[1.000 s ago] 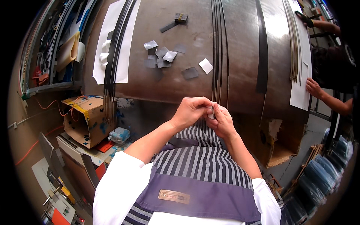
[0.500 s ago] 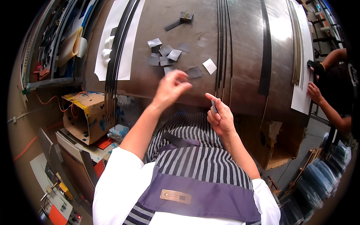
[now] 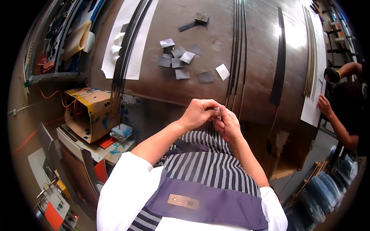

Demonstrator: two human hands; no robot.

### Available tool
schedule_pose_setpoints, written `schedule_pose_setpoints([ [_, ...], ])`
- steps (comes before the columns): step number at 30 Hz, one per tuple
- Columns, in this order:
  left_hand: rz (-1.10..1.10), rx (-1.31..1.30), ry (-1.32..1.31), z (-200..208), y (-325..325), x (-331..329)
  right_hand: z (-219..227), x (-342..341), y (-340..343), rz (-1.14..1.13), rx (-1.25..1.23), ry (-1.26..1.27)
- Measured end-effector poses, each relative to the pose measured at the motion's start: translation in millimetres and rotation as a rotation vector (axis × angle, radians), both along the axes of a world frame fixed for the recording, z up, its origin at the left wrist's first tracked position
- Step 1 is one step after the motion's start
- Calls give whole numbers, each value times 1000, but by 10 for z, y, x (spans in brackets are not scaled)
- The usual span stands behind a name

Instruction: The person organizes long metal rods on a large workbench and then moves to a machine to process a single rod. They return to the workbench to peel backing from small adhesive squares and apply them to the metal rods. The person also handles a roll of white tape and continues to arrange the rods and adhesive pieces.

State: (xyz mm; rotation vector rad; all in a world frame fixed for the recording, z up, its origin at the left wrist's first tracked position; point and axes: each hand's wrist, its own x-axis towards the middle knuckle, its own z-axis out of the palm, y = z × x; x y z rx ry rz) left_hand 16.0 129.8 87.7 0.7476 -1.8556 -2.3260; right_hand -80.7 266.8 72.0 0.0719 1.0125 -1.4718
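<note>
My two hands meet in front of my apron, just off the near edge of the table. Between the fingertips is a small thin whitish-grey piece (image 3: 218, 111), seen mostly edge-on. My right hand (image 3: 230, 125) is closed round it, and my left hand (image 3: 199, 113) pinches it from the other side. Beyond them on the metal-topped table (image 3: 169, 90) lie several small grey square pieces (image 3: 178, 62) in a loose heap. A single grey square (image 3: 206, 77) and a white square (image 3: 222, 72) sit to the right of that heap.
Long dark strips (image 3: 129, 46) lie on white paper at the left, with more thin rods (image 3: 236, 50) mid-table. A wide black strip (image 3: 279, 57) lies farther right. A bundled stack (image 3: 201, 17) sits at the back. Another person's hand (image 3: 325, 105) rests at the right edge.
My left hand has come back from the heap of squares and joined my right hand at the small piece. The view has shifted slightly. The other person's upper hand has moved a little.
</note>
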Motion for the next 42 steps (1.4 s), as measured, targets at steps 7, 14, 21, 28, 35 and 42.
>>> schedule_pose_setpoints([
  [7, 330, -881, -200, -386, -1119, 70, -197, -35, -12, 30, 143, 224],
  [14, 125, -1167, -132, -600, -633, -178, -494, -154, 0, 179, 204, 857],
  [21, 70, -1130, -276, -829, -638, -352, -536, -262, 50, 197, 262, 950],
  [28, -10, -1120, -177, -635, -564, -369, -612, -252, 108, 102, 220, 1088],
  [35, -89, -1017, 98, -236, 19, -310, -309, -430, -1, -15, 161, 585],
  [42, 29, 178, -116, -337, 185, -142, -42, -306, 121, -54, 226, 884],
])
